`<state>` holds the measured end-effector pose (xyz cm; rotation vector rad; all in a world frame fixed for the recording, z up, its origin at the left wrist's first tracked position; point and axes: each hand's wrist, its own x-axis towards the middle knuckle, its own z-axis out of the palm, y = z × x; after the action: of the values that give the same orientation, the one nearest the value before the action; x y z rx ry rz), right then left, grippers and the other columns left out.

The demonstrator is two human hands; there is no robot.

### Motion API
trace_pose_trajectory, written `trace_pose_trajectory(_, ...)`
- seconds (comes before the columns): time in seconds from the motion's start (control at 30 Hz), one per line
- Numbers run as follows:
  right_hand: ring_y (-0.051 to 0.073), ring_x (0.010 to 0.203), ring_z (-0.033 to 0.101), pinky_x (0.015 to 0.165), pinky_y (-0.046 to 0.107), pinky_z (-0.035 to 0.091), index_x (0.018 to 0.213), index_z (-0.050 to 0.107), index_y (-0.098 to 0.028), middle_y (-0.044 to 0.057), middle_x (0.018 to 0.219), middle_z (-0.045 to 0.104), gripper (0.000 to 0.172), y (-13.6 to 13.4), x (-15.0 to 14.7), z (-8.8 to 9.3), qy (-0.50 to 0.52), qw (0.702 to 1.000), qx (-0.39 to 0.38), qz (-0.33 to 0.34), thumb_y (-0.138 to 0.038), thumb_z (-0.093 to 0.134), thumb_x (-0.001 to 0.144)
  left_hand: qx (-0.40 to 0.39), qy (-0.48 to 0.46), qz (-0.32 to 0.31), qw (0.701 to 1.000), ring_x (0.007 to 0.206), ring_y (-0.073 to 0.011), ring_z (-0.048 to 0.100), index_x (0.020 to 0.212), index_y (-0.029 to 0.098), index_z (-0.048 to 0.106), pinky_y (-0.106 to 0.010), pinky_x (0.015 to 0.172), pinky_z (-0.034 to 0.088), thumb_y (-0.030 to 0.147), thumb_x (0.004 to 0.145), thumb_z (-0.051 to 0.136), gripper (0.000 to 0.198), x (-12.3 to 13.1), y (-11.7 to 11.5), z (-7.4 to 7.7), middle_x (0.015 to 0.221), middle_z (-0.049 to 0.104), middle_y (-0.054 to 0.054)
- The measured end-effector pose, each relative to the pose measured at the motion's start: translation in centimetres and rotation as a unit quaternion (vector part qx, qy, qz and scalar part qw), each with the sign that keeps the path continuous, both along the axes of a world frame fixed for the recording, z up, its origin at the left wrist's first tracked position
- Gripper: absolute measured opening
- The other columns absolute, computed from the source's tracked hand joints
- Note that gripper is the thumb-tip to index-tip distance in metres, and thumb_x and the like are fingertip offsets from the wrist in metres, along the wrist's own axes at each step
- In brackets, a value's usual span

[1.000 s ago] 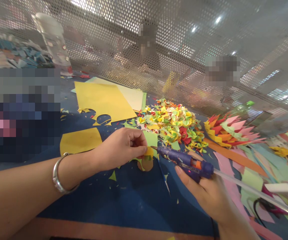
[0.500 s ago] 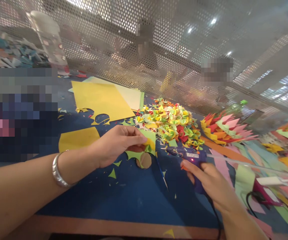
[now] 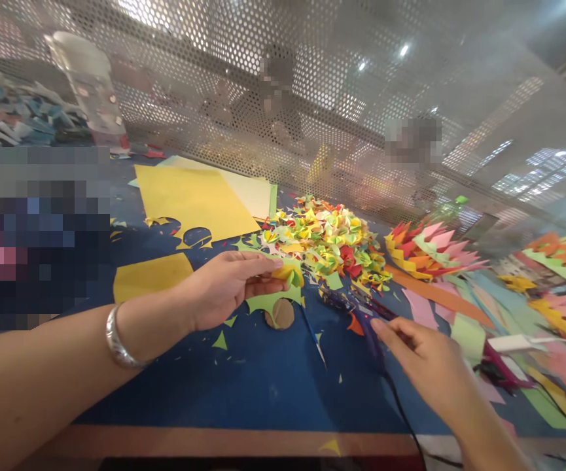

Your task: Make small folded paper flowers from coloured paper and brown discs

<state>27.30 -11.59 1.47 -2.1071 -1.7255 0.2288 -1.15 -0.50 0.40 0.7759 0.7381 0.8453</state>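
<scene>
Left hand pinches a paper flower; right hand touches a glue gun, grip unclear. Contents of the bottle look blurred.

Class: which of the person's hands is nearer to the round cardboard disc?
Left. The left hand is to the upper left of the cardboard disc; the right hand is farther away, to its right.

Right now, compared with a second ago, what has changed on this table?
The right hand has drawn the purple glue gun rightward, away from the yellow paper piece, and turned it; whether it has let go is unclear. The left hand still pinches the piece. The cardboard disc, thin blue tool and paper pile lie as before.
</scene>
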Motion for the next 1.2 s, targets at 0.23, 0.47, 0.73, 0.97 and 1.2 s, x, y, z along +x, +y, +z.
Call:
trace_pose_trajectory(0.23,0.014,0.06,0.059,0.055,0.025,0.047,0.088,0.069,-0.02,0.002,0.072,0.067,0.026,2.1,-6.7,1.5,0.091,0.978,0.078,0.17,-0.043,0.06,0.092,0.003,-0.008,-0.029,1.0,0.074,-0.0104,0.069,0.073,0.011,0.074,-0.02,0.08,0.057,0.016,0.084,0.071,0.012,0.2,-0.5,0.2,0.082,0.074,-0.005)
trace_pose_trajectory(0.47,0.012,0.061,0.061,0.055,0.023,0.048,0.088,0.069,-0.019,0.0,0.074,0.067,0.018,5.0,-8.7,1.0,0.151,0.957,0.086,0.23,-0.033,0.058,0.094,0.017,-0.015,-0.055,0.998,0.078,-0.0126,0.069,0.072,0.011,0.073,-0.023,0.085,0.055,0.019,0.08,0.075,0.012,0.3,-0.8,-0.1,0.082,0.073,-0.006)
trace_pose_trajectory(0.73,0.012,0.058,0.059,0.055,0.023,0.046,0.084,0.068,-0.019,-0.001,0.068,0.063,0.018,5.3,-8.4,-0.1,0.132,0.956,0.12,0.232,-0.031,0.059,0.094,0.105,0.071,-0.05,0.991,0.066,-0.0082,0.064,0.077,0.012,0.067,-0.017,0.064,0.05,0.018,0.073,0.079,0.013,0.5,-0.6,-0.7,0.072,0.07,-0.001)
trace_pose_trajectory(0.97,0.012,0.061,0.059,0.06,0.025,0.046,0.084,0.07,-0.02,-0.001,0.071,0.066,0.016,5.3,-8.0,-0.7,0.108,0.954,0.14,0.241,-0.029,0.06,0.094,0.296,0.236,-0.021,0.925,0.058,-0.0114,0.062,0.089,0.018,0.056,-0.023,0.05,0.051,0.029,0.079,0.072,0.022,0.6,-0.5,-1.1,0.079,0.065,0.0)
trace_pose_trajectory(1.2,0.012,0.063,0.059,0.061,0.025,0.044,0.082,0.069,-0.018,0.0,0.071,0.064,0.015,5.1,-7.9,-1.2,0.061,0.949,0.156,0.268,-0.024,0.061,0.093,0.414,0.233,0.182,0.861,0.063,-0.0093,0.062,0.101,0.02,0.054,-0.022,0.055,0.048,0.014,0.078,0.065,0.027,-0.7,1.5,-0.5,0.09,0.058,0.0)
